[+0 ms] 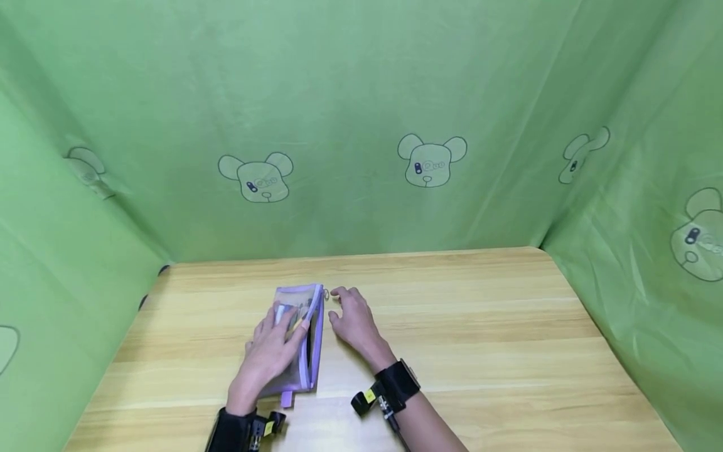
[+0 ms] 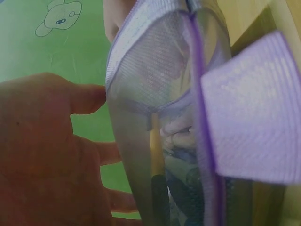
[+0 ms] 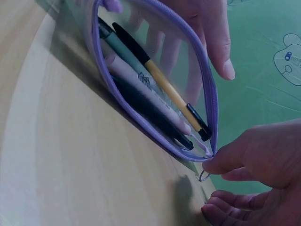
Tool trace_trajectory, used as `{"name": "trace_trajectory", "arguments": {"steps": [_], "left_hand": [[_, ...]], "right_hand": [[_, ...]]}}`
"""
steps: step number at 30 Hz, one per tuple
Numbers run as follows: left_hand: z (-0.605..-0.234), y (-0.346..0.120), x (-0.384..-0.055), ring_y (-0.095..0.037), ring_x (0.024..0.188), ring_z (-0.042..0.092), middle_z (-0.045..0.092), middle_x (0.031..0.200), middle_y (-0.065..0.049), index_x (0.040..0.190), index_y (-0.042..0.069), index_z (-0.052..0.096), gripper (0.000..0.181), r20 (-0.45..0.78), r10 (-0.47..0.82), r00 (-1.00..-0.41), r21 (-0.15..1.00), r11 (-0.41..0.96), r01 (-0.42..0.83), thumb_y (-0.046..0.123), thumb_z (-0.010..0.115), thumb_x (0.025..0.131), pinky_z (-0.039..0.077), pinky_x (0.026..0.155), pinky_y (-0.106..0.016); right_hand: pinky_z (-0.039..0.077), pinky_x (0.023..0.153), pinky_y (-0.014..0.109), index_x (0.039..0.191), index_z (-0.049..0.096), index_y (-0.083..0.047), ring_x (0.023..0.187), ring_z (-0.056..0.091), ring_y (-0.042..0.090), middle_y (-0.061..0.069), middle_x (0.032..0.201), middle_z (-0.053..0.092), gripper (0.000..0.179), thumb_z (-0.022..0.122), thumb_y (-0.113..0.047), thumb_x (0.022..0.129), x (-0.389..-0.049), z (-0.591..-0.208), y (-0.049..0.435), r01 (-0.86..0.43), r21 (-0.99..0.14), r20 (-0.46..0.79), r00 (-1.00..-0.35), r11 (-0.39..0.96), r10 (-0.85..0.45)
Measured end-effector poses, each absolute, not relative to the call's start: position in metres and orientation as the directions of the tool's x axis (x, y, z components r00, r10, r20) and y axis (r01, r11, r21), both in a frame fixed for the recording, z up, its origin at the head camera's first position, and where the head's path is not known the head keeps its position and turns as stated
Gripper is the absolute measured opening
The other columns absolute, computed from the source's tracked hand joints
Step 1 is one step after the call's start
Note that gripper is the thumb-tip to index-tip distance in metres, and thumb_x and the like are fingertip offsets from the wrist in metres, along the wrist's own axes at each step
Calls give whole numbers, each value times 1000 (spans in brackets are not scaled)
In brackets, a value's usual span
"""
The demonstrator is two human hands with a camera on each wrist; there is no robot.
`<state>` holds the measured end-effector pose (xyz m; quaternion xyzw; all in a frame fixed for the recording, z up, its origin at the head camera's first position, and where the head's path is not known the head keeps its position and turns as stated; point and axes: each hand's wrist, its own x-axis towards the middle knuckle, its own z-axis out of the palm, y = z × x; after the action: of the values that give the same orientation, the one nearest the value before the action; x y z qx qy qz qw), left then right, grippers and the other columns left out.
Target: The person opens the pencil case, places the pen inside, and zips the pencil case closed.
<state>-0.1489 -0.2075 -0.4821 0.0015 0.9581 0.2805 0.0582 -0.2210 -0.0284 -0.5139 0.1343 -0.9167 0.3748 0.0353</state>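
Note:
A see-through pencil case (image 1: 289,379) with purple trim lies on the table, a purple tab (image 1: 287,399) at its near end. My left hand (image 1: 271,351) rests on top of it, fingers spread. In the right wrist view the zipped opening gapes, showing a yellow-and-black pen (image 3: 164,84), a pink pen (image 3: 141,89), a green pen (image 3: 126,51) and a dark pen (image 3: 150,115) inside. My right hand (image 1: 357,321) is beside the far corner, fingers loosely bent, holding nothing. Its thumb is close to a small metal ring (image 3: 203,176) there; whether they touch, I cannot tell.
The wood-grain table (image 1: 480,326) extends to the right and left of the case. Green cloth (image 1: 350,94) printed with bear heads hangs behind the table and along both sides. Black straps with small cameras (image 1: 361,403) are on both wrists.

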Motion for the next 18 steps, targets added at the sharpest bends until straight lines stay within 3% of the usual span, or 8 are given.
{"name": "trace_trajectory", "arguments": {"steps": [6, 13, 18], "left_hand": [[-484, -207, -150, -55, 139, 15, 6, 161, -26, 156, 14, 31, 74, -103, 24, -994, 528, 849, -34, 63, 28, 99, 18, 100, -81], [-478, -205, -161, -55, 139, 14, 10, 159, -30, 156, 13, 31, 78, -103, 54, -993, 516, 857, -7, 66, 25, 98, 16, 100, -82], [-471, -205, -176, -54, 139, 17, 15, 158, -30, 153, 14, 38, 68, -81, 86, -993, 509, 860, 33, 58, 30, 102, 15, 98, -83]], "right_hand": [[57, 87, 38, 130, 60, -4, 101, 59, 25, 14, 114, 60, 49, 74, -12, 84, -227, -516, -29, -323, -651, 196, -946, 687, -259], [56, 90, 38, 130, 61, -6, 105, 58, 25, 13, 117, 60, 48, 73, -14, 84, -232, -518, -24, -293, -642, 181, -956, 709, -230], [55, 92, 39, 129, 62, -3, 105, 57, 26, 14, 117, 60, 47, 73, -14, 85, -235, -518, -21, -304, -631, 185, -953, 714, -242]]}}
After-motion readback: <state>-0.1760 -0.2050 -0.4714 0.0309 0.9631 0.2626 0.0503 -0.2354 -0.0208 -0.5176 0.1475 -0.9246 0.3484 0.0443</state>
